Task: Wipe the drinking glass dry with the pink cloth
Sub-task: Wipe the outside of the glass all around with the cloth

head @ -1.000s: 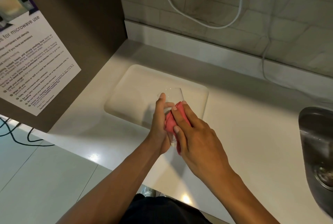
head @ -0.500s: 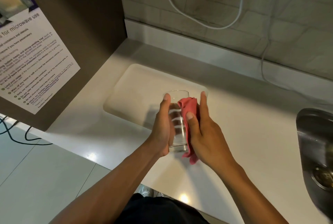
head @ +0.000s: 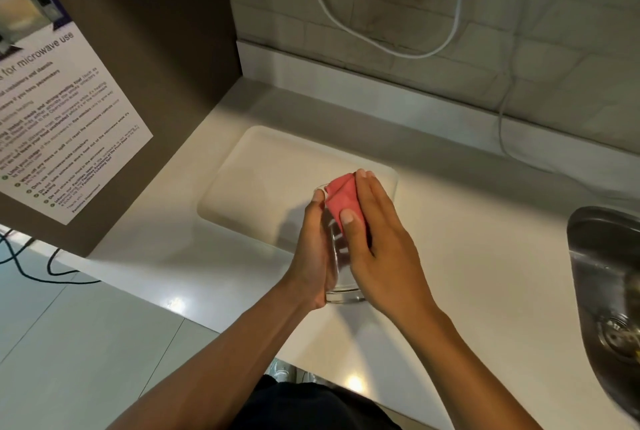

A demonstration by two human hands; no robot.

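The wipe looks midway: above the bench (head: 450, 256) near its front edge, the left hand (head: 313, 249) is clamped on the drinking glass (head: 337, 270) while the right hand (head: 377, 239) presses the pink cloth (head: 343, 197) against its upper side, lower wall and base seemingly left

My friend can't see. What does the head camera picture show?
A left hand holds a clear drinking glass while the right hand presses a pink cloth against it, above a white countertop beside a steel sink.
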